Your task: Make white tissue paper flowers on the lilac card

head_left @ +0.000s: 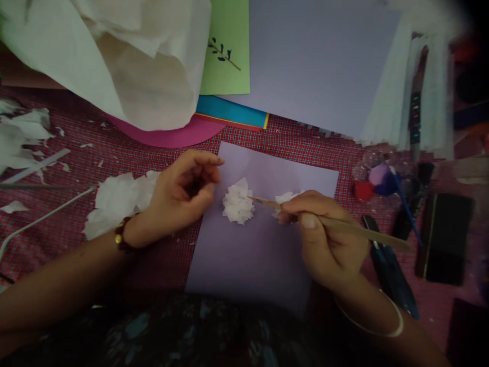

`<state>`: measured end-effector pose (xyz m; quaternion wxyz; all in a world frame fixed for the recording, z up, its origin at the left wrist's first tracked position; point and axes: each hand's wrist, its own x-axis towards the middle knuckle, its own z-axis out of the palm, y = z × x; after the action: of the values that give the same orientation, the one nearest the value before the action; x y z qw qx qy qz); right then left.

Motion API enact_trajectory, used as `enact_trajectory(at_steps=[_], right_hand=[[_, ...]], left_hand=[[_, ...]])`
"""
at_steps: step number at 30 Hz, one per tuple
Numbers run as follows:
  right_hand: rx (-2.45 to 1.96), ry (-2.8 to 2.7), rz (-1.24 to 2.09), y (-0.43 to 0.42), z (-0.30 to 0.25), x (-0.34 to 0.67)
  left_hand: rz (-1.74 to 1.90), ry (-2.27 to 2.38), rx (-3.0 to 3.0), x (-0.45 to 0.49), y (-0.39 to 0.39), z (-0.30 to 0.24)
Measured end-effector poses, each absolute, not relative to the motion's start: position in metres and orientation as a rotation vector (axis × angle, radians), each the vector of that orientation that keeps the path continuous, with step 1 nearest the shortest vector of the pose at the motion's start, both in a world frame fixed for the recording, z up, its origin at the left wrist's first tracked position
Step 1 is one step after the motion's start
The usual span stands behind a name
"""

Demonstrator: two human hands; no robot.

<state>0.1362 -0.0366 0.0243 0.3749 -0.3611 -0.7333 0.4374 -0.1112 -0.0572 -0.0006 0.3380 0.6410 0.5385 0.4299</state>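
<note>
A lavender paper sheet point(244, 260) lies before me with two ruffled white paper flowers on it. My right hand point(328, 232) grips a long tan wooden stick point(355, 228), whose narrow tip reaches the edge of the left paper flower point(237, 204). Whether tip and paper touch, I cannot tell. The other paper flower point(284, 197) is partly hidden behind my right fingers. My left hand point(187, 191) hovers by the sheet's left edge, fingers loosely curled, with a gap between thumb and index finger and nothing held.
Right of the sheet are a clear palette point(364, 189) with red, violet and blue paint, a dark phone point(445, 239) and a dark box cutter point(395, 278). Crumpled white paper point(118, 201) lies at left. A green card point(231, 76) and larger sheets are at the back.
</note>
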Motion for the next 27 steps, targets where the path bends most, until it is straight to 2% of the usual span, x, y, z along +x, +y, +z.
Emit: enact_trajectory(at_steps=[12,19,27], right_hand=[[-0.896,-2.100,1.080,-0.0367,0.0267,0.1320],[-0.725,-2.273,0.928,-0.0341,0.0251,0.1345],[-0.694,-2.291,0.863,-0.0348,0.0251,0.1345]], left_hand=[[0.996,1.468,1.999,-0.1094,-0.0518,-0.0041],[0.896,1.517,2.045,-0.1086,-0.0494,-0.0043],[0.864,1.325,2.158,-0.1089,-0.0475,-0.0039]])
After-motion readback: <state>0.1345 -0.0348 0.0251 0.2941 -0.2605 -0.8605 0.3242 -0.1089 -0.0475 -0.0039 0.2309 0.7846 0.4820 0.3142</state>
